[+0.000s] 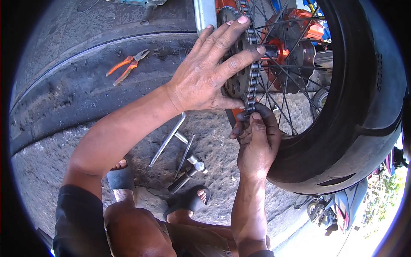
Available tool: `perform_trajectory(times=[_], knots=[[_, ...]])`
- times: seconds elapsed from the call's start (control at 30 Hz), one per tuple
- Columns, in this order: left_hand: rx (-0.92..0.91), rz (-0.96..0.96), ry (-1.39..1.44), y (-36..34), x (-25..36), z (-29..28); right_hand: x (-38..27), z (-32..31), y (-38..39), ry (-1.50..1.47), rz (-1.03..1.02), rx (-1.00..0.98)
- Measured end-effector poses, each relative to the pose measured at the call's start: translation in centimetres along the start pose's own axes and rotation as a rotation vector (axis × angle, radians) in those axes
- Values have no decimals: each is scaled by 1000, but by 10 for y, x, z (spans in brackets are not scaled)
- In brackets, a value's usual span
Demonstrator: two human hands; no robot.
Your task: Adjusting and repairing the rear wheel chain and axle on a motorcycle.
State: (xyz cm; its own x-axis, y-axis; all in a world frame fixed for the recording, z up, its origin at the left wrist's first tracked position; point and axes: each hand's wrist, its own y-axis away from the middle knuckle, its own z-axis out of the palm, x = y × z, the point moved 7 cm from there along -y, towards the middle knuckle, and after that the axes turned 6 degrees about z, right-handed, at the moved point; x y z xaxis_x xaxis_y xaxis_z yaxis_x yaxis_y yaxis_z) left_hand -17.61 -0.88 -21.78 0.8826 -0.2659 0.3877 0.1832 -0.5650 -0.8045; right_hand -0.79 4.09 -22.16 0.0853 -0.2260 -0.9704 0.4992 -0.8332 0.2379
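Note:
A drive chain runs over the rear sprocket of a motorcycle wheel. My left hand lies across the sprocket with its fingers spread, fingertips at the chain and thumb low by the chain's lower stretch. Just below, my right hand pinches the lower end of the chain between thumb and fingers. The fingers hide whatever small part may sit at that spot. Beside the chain stand the wheel's black spokes, orange hub and wide black tyre.
Orange-handled pliers lie on a dark mat at the left. A T-shaped wrench, a thin rod and a hammer rest on the rough ground near my feet. A silver swingarm is at the top; a parked motorcycle stands lower right.

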Motion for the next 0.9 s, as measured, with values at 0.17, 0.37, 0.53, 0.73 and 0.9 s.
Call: perform_trajectory(times=[0.17, 0.37, 0.53, 0.73, 0.9], knots=[[17, 15, 17, -2, 2, -2, 1, 0, 0, 15, -23, 43], [-143, 52, 17, -5, -3, -1, 0, 1, 0, 63, -50, 53], [-98, 66, 2, -5, 0, -3, -1, 0, 1, 127, -89, 100], [-89, 78, 24, -5, 2, -4, -2, 0, 1, 107, -140, 90], [-92, 73, 3, -5, 3, -2, -3, 2, 4, 142, -166, 81]])
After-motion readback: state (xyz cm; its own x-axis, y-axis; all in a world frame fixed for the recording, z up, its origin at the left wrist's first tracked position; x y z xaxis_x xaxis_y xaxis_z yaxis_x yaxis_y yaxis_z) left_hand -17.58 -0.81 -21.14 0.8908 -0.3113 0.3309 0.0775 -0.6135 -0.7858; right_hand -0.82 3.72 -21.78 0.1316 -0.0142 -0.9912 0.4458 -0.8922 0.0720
